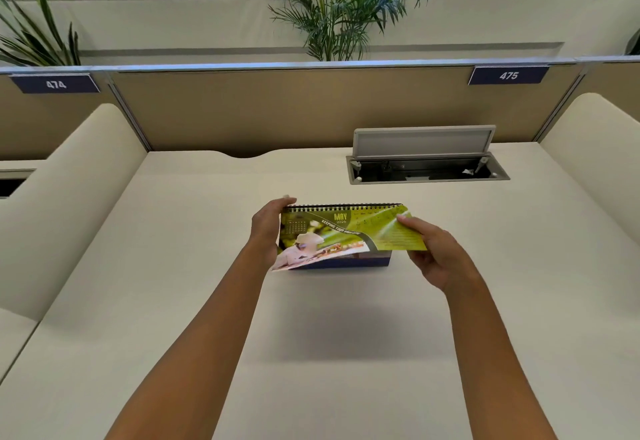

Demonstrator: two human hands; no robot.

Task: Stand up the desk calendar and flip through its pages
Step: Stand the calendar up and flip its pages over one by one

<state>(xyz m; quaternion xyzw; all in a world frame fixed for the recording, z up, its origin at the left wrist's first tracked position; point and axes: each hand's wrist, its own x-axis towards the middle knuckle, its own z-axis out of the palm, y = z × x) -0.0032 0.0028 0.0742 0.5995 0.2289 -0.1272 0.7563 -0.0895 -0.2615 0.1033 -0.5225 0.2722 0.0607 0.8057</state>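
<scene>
While the desk calendar [341,237] stands mid-counter [207,301], left hand [266,228] grip steadies its spiral end; right hand [434,252] grip pinches the lifted May page. Risk: hard pull could tear page at coil or tip the stand.

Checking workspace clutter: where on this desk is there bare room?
The cream desk is bare left, right and in front of the green spiral-bound desk calendar. Crowded only there, between the left hand and right hand, and at the open cable hatch.
</scene>
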